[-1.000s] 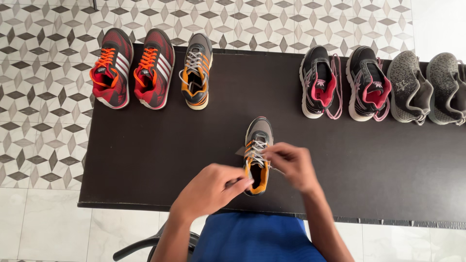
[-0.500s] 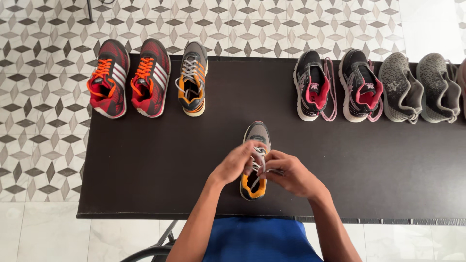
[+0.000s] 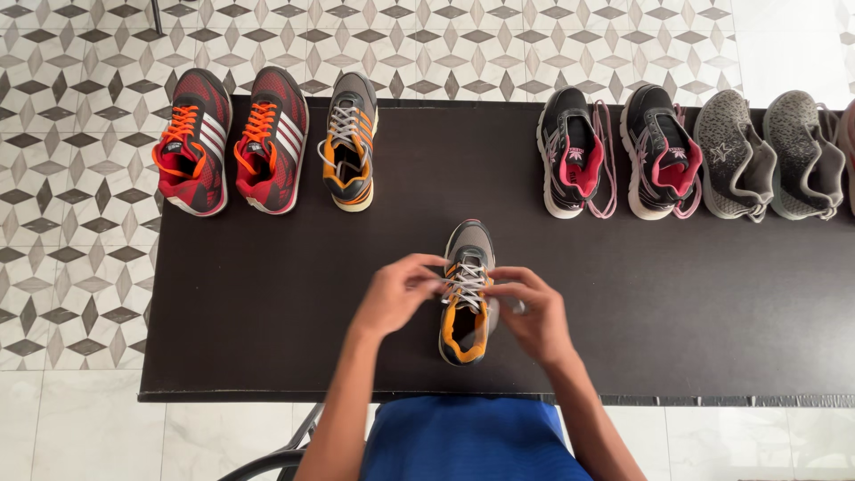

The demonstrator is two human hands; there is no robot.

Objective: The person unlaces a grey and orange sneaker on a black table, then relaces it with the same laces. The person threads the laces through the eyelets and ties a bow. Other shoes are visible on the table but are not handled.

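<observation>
At lower centre of the frame, the grey-and-orange shoe [image 3: 467, 294] sits on the black table [image 3: 267, 303]. We judge a lace [image 3: 465, 283] could slip loose if either pinch eases. Our left hand [image 3: 396, 294] and right hand [image 3: 534, 316] flank it, fingers closed on the laces, wrists angled inward.

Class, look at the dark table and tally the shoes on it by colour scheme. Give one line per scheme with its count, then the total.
Red with orange laces: 2
Grey and orange: 2
Black and pink: 2
Plain grey: 2
Total: 8 (one more is barely visible at the right edge, not counted)
</observation>
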